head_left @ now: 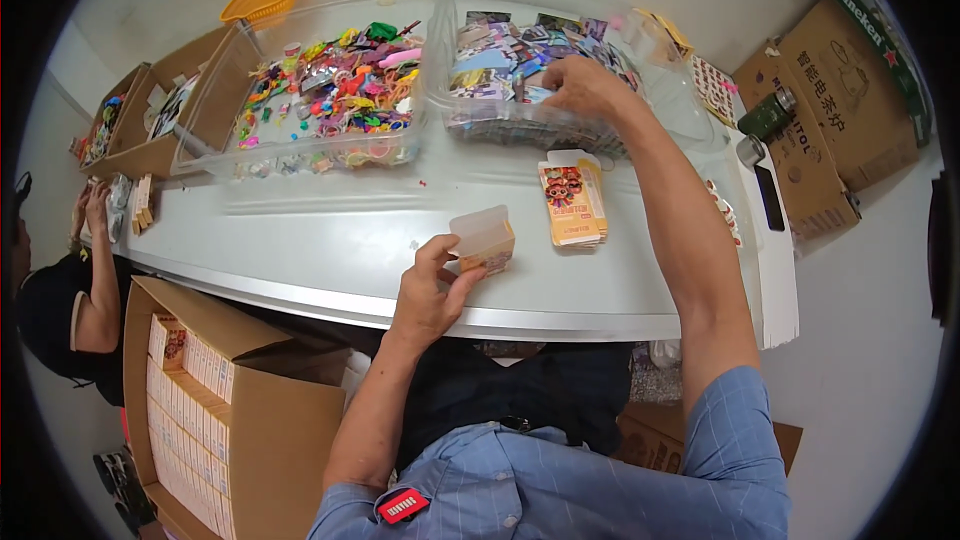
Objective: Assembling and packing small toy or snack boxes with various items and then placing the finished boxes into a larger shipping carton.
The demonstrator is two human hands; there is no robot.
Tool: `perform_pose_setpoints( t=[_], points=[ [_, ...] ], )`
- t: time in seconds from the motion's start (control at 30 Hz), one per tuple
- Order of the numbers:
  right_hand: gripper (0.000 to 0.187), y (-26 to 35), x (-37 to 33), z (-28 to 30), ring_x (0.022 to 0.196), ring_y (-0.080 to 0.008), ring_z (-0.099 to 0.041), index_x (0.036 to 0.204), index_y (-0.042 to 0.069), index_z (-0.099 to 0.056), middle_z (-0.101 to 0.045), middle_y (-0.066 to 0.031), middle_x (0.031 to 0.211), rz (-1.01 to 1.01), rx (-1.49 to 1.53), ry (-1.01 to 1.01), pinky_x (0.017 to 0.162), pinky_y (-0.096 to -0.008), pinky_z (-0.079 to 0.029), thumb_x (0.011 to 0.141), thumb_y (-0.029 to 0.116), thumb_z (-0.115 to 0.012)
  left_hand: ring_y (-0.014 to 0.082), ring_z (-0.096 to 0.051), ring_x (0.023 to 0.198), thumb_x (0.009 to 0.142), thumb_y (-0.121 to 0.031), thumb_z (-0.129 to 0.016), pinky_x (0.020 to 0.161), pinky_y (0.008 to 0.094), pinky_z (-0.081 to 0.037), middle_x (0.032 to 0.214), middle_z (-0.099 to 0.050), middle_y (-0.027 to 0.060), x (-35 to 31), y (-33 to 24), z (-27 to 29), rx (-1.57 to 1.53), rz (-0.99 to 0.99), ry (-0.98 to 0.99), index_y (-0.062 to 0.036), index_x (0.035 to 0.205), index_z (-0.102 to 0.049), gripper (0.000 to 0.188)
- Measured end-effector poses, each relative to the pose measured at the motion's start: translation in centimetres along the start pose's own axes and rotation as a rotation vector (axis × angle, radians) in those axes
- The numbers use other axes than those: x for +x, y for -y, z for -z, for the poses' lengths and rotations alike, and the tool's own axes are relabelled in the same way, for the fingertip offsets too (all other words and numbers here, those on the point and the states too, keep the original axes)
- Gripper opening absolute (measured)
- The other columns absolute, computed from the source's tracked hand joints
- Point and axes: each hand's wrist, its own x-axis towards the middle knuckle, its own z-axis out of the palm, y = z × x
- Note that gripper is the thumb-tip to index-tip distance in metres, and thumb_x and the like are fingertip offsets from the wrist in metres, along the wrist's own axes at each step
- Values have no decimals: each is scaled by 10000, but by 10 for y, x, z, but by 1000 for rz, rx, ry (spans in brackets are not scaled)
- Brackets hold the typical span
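While the left hand (432,290) clamps a squarish, open-topped card box (487,254) between thumb and fingers above the smooth table (350,250), the right hand (583,90), at one o'clock from it, dips into glossy flat packets (490,65) in a clear plastic bin (500,118), its grip impossible to tell. Thin orange cartons (575,202) lie stacked at two o'clock.

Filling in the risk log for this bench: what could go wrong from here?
Right hand is at loose, overlapping cards: several might come up together. 
Left hand holds the small open box by one side: it could slip or get squeezed. 
Right forearm is beside the carton stack: a sideways move might knock it.
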Motion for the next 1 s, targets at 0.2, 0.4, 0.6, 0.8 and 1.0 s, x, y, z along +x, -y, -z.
perform_pose_setpoints(
  t=[0.2,0.4,0.6,0.8,1.0],
  points=[
    [219,-1,1,-5,766,-149,-619,874,12,-706,-677,-78,802,-147,232,-66,690,-310,-492,787,181,-815,291,-727,963,833,-59,-822,676,350,-620,1155,-683,211,2,1,3,22,-37,-36,-40,1348,-476,621],
    [119,-16,-31,-2,782,-96,-598,920,5,-727,-680,-18,846,-43,653,-668,697,-248,-481,880,112,-756,269,-725,984,833,-51,-814,697,337,-615,1166,-698,205,8,-9,7,-24,52,-24,-32,1386,-530,623],
    [53,50,-114,11,811,-91,-622,952,-12,-728,-708,-36,923,270,722,-769,719,-244,-503,909,1,-700,248,-712,1003,840,4,-775,727,322,-585,1256,-678,196,9,-9,12,-76,114,-9,-43,1425,-530,636],
    [163,106,-131,-12,783,-249,-683,959,48,-717,-704,-87,881,786,365,-318,673,-329,-538,813,-5,-766,220,-695,1030,844,38,-750,739,298,-567,1315,-658,160,7,-8,16,-182,126,60,-43,1412,-550,608],
    [136,101,-131,-8,769,-280,-677,944,67,-706,-677,-75,870,830,121,-247,660,-375,-545,820,28,-746,221,-692,1055,840,37,-763,735,297,-562,1307,-664,157,7,-7,11,-183,115,41,-52,1407,-558,610]
  ],
)
